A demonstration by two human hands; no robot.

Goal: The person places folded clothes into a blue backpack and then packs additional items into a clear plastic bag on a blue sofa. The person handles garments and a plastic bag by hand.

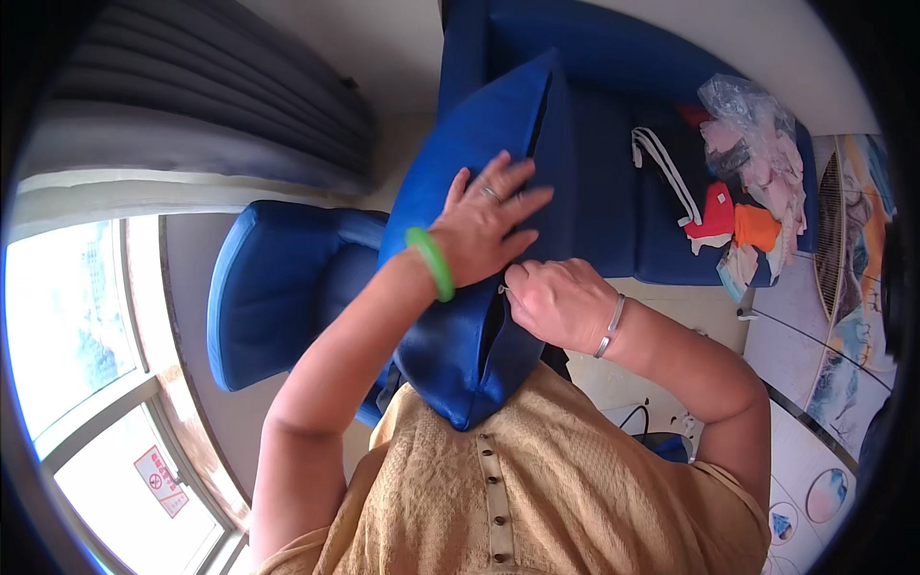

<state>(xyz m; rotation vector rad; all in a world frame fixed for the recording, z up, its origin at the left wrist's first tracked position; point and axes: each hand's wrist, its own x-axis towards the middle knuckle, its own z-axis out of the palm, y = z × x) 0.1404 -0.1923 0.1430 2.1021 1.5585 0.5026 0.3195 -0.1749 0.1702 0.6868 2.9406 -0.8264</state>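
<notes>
A blue cushion with a smooth cover stands against my lap, its pointed lower corner touching my shirt. Along its edge runs a dark zipper opening, gaping below my hands and showing as a dark line farther up. My left hand, slightly blurred, lies over the cover with fingers spread and nothing in them; a green bangle circles its wrist. Close beside it, my right hand is closed at the zipper, where a small metal zipper pull shows at the fingertips. The fingers hide part of the zipper.
A blue sofa extends behind the cushion. Clothes, clear plastic wrapping and white-striped dark fabric lie on its right seat. A blue chair stands at left, by the window and grey curtain.
</notes>
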